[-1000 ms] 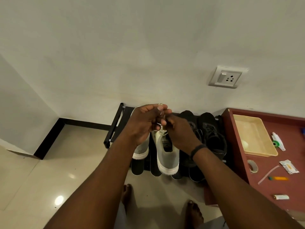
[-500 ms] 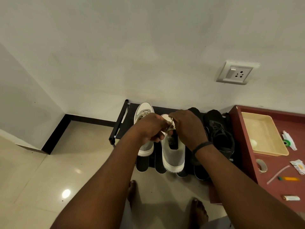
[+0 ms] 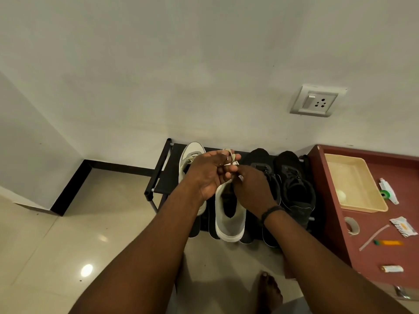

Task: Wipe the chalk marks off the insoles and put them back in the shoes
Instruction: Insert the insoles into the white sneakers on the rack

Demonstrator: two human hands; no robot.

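Observation:
Two grey-white sneakers and two black sneakers stand on a low black shoe rack. My left hand has a pale lace looped over its fingers above the right grey sneaker. My right hand pinches the same lace just beside it. The left grey sneaker is partly behind my left hand. The black sneakers stand to the right. Dark insoles stick out under the shoes at the rack's front edge.
A maroon table at right carries a cream tray, a tape roll, a tube, a packet and small items. A wall socket is above. My bare feet stand on the glossy tiled floor.
My hands dropped toward the right grey sneaker, then the left rose again, opening its fingers with the lace looped over them. The view shifted slightly.

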